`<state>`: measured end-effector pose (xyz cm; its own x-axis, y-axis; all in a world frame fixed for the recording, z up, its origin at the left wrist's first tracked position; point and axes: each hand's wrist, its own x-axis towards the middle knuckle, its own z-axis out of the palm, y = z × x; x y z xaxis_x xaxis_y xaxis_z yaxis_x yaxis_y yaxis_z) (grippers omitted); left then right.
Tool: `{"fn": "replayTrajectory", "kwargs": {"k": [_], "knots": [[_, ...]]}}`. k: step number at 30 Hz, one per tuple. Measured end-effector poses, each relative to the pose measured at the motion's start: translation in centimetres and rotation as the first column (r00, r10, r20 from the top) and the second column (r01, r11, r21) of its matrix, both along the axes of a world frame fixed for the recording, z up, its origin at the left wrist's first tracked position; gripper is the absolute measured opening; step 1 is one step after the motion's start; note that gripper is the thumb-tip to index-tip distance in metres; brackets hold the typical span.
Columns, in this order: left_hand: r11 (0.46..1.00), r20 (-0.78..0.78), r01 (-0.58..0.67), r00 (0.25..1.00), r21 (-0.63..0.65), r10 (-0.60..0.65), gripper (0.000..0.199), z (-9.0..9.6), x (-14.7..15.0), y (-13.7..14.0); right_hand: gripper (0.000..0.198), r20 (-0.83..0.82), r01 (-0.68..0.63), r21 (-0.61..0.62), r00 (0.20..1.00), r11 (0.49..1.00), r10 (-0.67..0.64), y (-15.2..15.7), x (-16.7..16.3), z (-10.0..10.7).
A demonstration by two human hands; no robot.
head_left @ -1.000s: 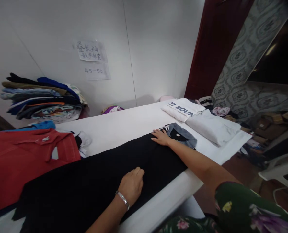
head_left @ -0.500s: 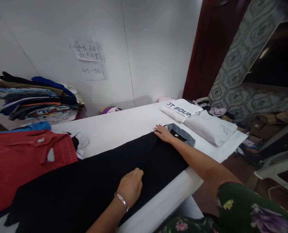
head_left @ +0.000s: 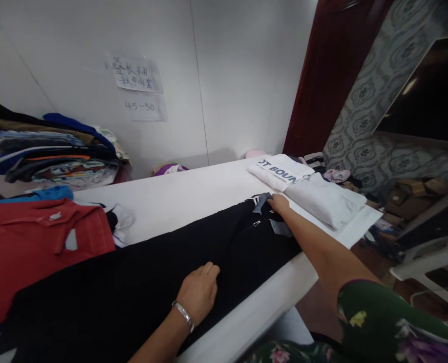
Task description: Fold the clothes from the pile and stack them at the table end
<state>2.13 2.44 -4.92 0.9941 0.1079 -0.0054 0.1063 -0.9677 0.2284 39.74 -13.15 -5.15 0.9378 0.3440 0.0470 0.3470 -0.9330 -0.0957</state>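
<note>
A long black jacket (head_left: pixel 133 282) lies spread across the white table, with a small zip pull (head_left: pixel 257 223) showing near its collar end. My right hand (head_left: pixel 279 203) pinches the grey-lined collar (head_left: pixel 262 202) at the far right end and has it bunched up. Midway along the garment, my left hand (head_left: pixel 198 292), with a silver bracelet (head_left: pixel 183 314) on the wrist, rests with fingers curled together on the black cloth. Its fingertips are hidden against the fabric.
A red garment (head_left: pixel 38 247) lies at the left, partly under the jacket. Folded clothes (head_left: pixel 57 151) are stacked behind it. Light folded garments (head_left: pixel 322 199) lie on the table's (head_left: pixel 171 201) right end. Paper notes (head_left: pixel 136 75) hang on the wall; a white stool (head_left: pixel 428 272) stands right.
My right hand has gone from lying flat beside the collar to gripping it, slightly to the right. The collar is now bunched and the zip pull shows. The left hand stays nearly in place.
</note>
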Motion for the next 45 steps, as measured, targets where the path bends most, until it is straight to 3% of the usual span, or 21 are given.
{"fn": "replayTrajectory", "kwargs": {"k": [7, 11, 16, 19, 21, 23, 25, 27, 31, 37, 42, 45], "knots": [[0.996, 0.059, 0.074, 0.996, -0.047, -0.071, 0.026, 1.0, 0.5, -1.7, 0.032, 0.069, -0.041, -0.018, 0.997, 0.999, 0.043, -2.5, 2.7, 2.0], [0.983, 0.116, 0.135, 0.986, -0.122, -0.121, 0.024, 1.0, 0.5, -2.4, 0.032, 0.039, -0.029, -0.042, 0.999, 0.999, 0.031, -5.1, 3.4, 1.6], [0.954, 0.182, 0.135, 0.979, -0.268, -0.087, 0.025, 1.3, 0.0, -1.2, 0.041, 0.057, -0.033, 0.001, 0.998, 0.999, 0.033, -5.4, 2.1, 0.7], [0.972, 0.188, 0.051, 0.982, -0.230, -0.007, 0.028, 1.8, -0.1, 0.2, 0.050, 0.150, -0.148, 0.109, 0.980, 0.983, 0.131, -3.4, -0.5, 1.8], [0.989, 0.200, -0.042, 0.977, -0.140, 0.070, 0.030, 1.7, -0.1, 1.1, 0.052, 0.210, -0.349, 0.194, 0.928, 0.917, 0.309, -1.5, -3.5, 2.6], [0.988, 0.213, -0.154, 0.964, -0.025, 0.156, 0.034, 1.2, 0.0, 1.8, 0.053, 0.198, -0.538, 0.235, 0.842, 0.810, 0.502, 0.4, -7.1, 2.9], [0.962, 0.190, -0.261, 0.951, 0.081, 0.242, 0.043, 0.4, 0.0, 2.3, 0.057, 0.162, -0.654, 0.244, 0.756, 0.716, 0.635, 1.8, -10.7, 2.4], [0.935, 0.118, -0.326, 0.943, 0.140, 0.311, 0.053, -0.4, -0.1, 2.5, 0.062, 0.054, -0.713, 0.198, 0.693, 0.673, 0.719, 2.5, -13.4, 1.2], [0.931, 0.008, -0.343, 0.939, 0.126, 0.344, 0.059, -1.0, -0.3, 2.2, 0.062, -0.097, -0.700, 0.112, 0.699, 0.705, 0.709, 2.2, -15.1, -1.4], [0.936, -0.015, -0.352, 0.936, 0.032, 0.352, 0.062, -0.6, -0.5, 1.9, 0.059, -0.024, -0.694, 0.100, 0.715, 0.713, 0.699, 1.6, -14.3, -3.0], [0.941, -0.035, -0.339, 0.940, -0.016, 0.338, 0.058, 0.8, -1.2, 2.5, 0.059, 0.020, -0.704, 0.102, 0.708, 0.703, 0.706, 1.6, -13.9, -4.3], [0.902, 0.005, -0.432, 0.902, 0.022, 0.432, 0.051, 2.0, -2.1, 4.1, 0.061, 0.041, -0.711, 0.107, 0.701, 0.695, 0.712, 1.6, -13.4, -5.1]]}}
